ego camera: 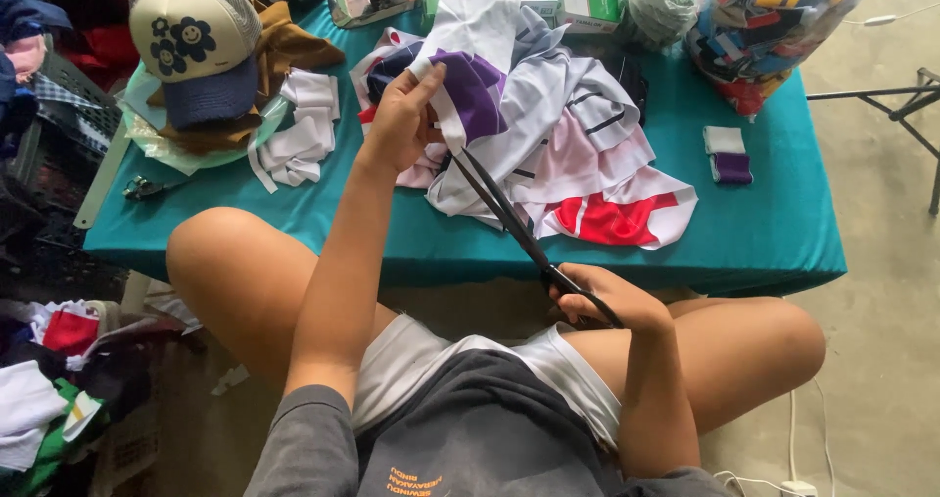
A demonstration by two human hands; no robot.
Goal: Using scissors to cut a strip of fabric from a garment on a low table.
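A low surface [764, 233] draped in teal cloth is filling the middle of the frame above a bare concrete floor, with a seated person's knees spreading beneath it at the bottom. Nearest the camera, lower centre, the right hand [602, 299] is closing its grip on the handles of long black scissors [509, 218], the blades running up and left and standing slightly apart at the cloth's edge. Just above, at centre, the left hand [397, 120] is pinching a white and purple fabric piece [470, 86] between thumb and fingers, holding it taut over the blades. Judging by this, a cut through the fabric is under way; closing the blades next is calling for steady tension from the upper hand. Behind it, a heap of white, pink and red garments [587, 174] is lying on the surface. Two small folded swatches [727, 154] are sitting at right. At upper left a cream and navy cap [196, 51] is resting beside white fabric strips [299, 130], and a clear bag of coloured trims [759, 27] is standing at upper right.
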